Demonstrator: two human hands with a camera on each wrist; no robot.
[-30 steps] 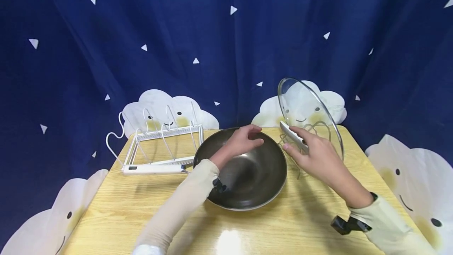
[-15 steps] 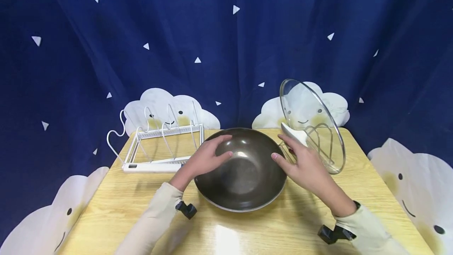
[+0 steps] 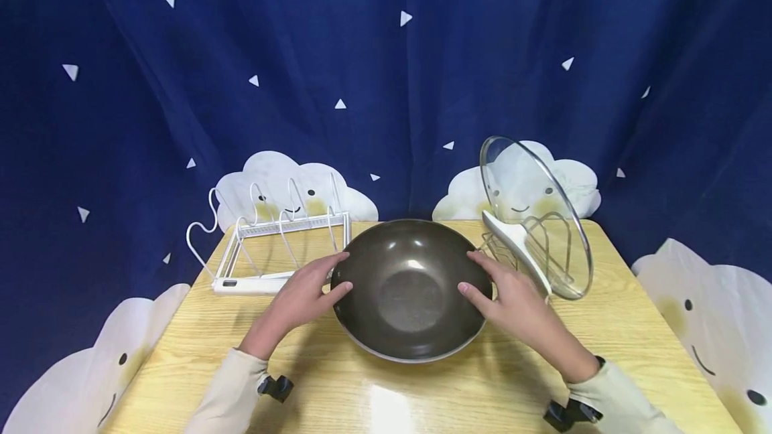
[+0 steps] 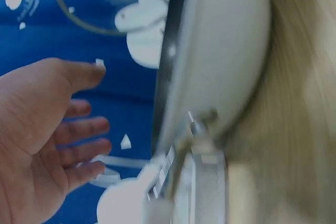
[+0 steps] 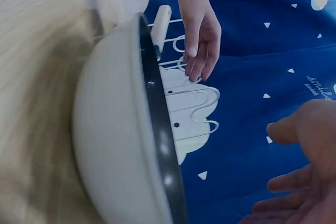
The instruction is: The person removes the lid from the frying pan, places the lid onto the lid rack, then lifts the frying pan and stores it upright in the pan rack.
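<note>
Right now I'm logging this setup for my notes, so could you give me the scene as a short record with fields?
Wok: dark inside, pale outside, resting on the wooden table; the wok lies between the hands
Wok handle: white, pointing left
Left hand: open by the wok's left side, not touching it
Right hand: open by its right side, not touching it
Far left: white rack
Far right: glass lid, tilted on edge
Backdrop: blue curtain

Open room above the wok (image 3: pixel 412 300), white rack (image 3: pixel 295 224) blocking left, glass lid (image 3: pixel 537 213) blocking right
</note>
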